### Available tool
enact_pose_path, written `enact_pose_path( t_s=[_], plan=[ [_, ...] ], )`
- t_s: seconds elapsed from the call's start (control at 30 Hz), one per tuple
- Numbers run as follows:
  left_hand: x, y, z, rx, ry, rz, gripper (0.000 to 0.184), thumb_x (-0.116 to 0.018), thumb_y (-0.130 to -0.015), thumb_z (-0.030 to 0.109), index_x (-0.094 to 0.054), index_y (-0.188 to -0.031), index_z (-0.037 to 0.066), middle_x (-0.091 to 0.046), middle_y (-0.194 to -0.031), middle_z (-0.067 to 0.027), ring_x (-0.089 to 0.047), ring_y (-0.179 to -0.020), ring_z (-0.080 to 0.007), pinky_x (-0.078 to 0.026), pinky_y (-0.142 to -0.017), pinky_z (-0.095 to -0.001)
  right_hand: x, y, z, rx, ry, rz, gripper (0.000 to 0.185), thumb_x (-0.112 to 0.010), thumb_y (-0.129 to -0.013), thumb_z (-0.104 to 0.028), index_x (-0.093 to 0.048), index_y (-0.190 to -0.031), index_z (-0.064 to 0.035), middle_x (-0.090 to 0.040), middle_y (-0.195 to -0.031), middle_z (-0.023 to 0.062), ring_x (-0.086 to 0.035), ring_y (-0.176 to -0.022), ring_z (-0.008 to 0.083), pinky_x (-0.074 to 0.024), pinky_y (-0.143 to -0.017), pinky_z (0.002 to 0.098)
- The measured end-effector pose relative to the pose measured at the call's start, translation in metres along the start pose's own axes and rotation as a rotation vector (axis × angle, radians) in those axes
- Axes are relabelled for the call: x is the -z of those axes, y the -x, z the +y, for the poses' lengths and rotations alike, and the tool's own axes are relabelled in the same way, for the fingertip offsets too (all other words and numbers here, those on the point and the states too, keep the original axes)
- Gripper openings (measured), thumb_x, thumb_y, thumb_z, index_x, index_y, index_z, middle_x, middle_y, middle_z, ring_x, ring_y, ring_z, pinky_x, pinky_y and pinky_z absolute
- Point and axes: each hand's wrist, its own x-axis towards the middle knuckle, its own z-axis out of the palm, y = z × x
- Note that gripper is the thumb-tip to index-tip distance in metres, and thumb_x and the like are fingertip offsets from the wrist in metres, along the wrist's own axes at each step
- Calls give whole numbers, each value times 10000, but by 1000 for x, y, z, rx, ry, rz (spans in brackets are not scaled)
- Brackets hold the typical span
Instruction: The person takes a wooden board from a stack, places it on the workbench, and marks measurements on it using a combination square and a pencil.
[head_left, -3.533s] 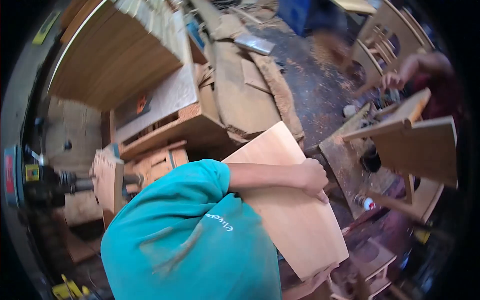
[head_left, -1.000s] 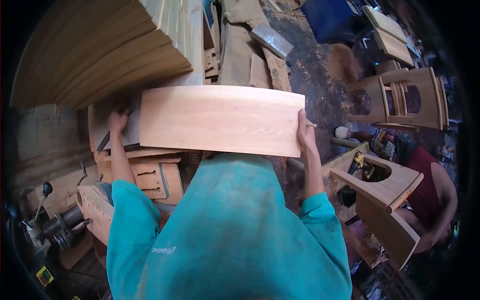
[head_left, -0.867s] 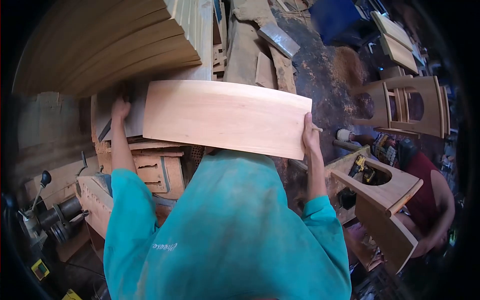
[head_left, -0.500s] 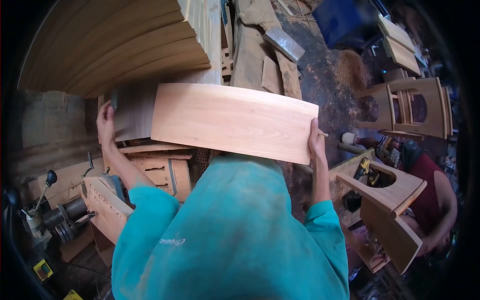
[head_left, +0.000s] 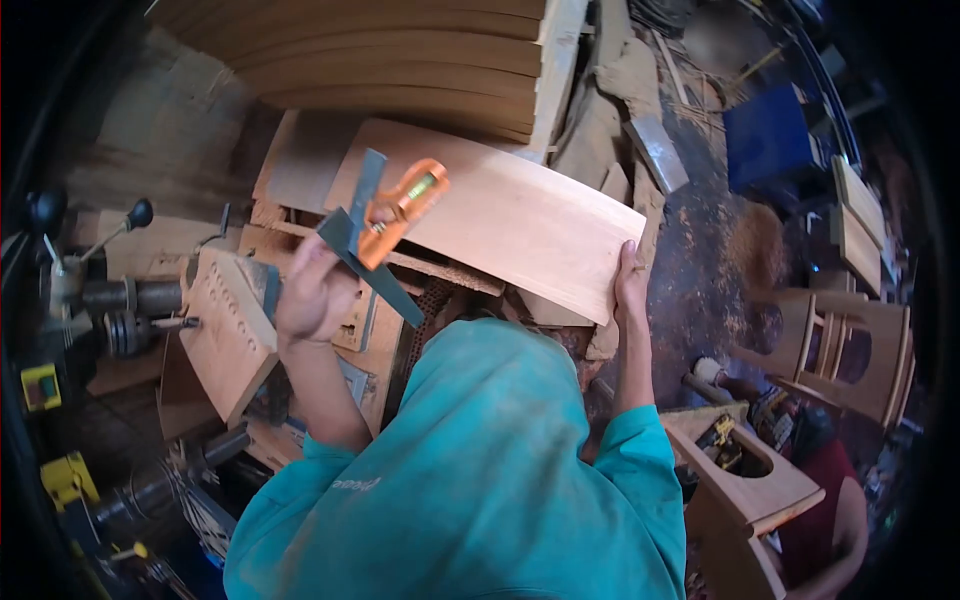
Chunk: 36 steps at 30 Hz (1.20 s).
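Observation:
My left hand (head_left: 315,295) grips a combination square (head_left: 398,215) by its dark metal blade. Its orange head has a green bubble level, and the tool is tilted in the air above the board's near left part. A pale, wide wooden board (head_left: 510,205) slants across the middle, its left end partly behind the square. At the board's right end, my right hand (head_left: 631,285) has its fingers around the edge. A small stick-like tip, perhaps a pencil, shows by those fingers.
A stack of curved boards (head_left: 400,70) stands beyond the board. Machine levers (head_left: 140,213) and a drilled wooden block (head_left: 225,325) are at left. On the right are wooden stools (head_left: 840,345), a blue box (head_left: 765,140), a drill (head_left: 722,435) and a seated person (head_left: 825,510).
My left hand has come back from beside the stack and now lifts the combination square into clear sight. The view has turned, and the board slants more, its right end lower.

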Motion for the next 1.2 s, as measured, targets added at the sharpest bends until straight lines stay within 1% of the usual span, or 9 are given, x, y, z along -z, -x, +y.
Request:
enact_pose_path(
  t_s=[0.2, 0.27, 0.3, 0.4, 0.47, 0.57, 0.67, 0.83, 1.2],
  plan=[
    [5, 26, -30, 50, 271, 174, 351, -363, -983, 221, -507, -1211, -4, -553, -1191, -174, -560, -918, -210, -457, -744, -347, -21, 5, -20, -23, 43, -107, 594, -441, -979, -426, -530, -1193, 121, -613, -1118, 162, -577, -990, 180, -441, -883, 308],
    [13, 24, -38, 79, 439, -49, 371, -310, -1001, 280, -497, -1195, 24, -525, -1144, -128, -534, -813, -188, -413, -685, -308, -22, 5, -16, -29, -47, -102, 591, -450, -976, -421, -528, -1199, 121, -613, -1123, 163, -582, -986, 181, -442, -882, 307],
    [16, 24, -43, 120, 276, 113, 449, -286, -1012, 396, -507, -1139, 27, -574, -991, -108, -548, -688, -158, -414, -559, -250, -22, 5, -14, -18, -64, -103, 586, -454, -975, -416, -528, -1201, 120, -618, -1112, 165, -585, -983, 185, -443, -883, 307],
    [13, 14, -44, 306, -23, 392, 595, -288, -964, 571, -513, -1080, 32, -585, -872, -86, -538, -576, -128, -375, -411, -189, -21, -1, -7, 19, -26, -79, 590, -462, -971, -419, -535, -1191, 124, -629, -1086, 163, -585, -975, 184, -441, -876, 304],
    [7, 8, -54, 483, -276, 440, 733, -250, -861, 716, -477, -987, 30, -557, -737, -52, -524, -489, -76, -354, -317, -155, -23, 4, -14, 3, -27, -80, 592, -465, -968, -422, -548, -1173, 127, -634, -1072, 164, -585, -967, 185, -439, -872, 303],
    [23, 4, -96, 701, -348, 305, 778, -214, -845, 735, -513, -975, 29, -555, -702, -45, -492, -381, -98, -352, -285, -153, -21, 1, -9, -24, 55, -47, 597, -468, -963, -433, -576, -1130, 130, -644, -1038, 164, -587, -942, 187, -436, -861, 302],
    [15, 8, -115, 690, -253, 240, 746, -286, -869, 700, -514, -1074, 20, -564, -722, -43, -527, -429, -100, -352, -295, -161, -20, 3, -14, -38, 147, -13, 606, -464, -959, -451, -609, -1075, 125, -653, -1007, 169, -591, -904, 190, -435, -848, 303],
    [54, -5, -157, 582, -528, 95, 549, -354, -947, 591, -492, -721, 110, -448, -555, 51, -367, -405, -27, -238, -310, -200, -23, 12, -22, -49, 36, -31, 572, -451, -971, -435, -599, -1065, 110, -648, -979, 166, -586, -899, 189, -433, -844, 315],
    [70, -33, -173, 635, -448, 86, 617, -310, -958, 583, -569, -909, 25, -578, -628, -42, -539, -453, -109, -277, -334, -192, -25, 11, -12, -79, 45, 5, 591, -456, -969, -441, -593, -1076, 123, -648, -995, 172, -586, -906, 190, -438, -845, 312]
  ],
)
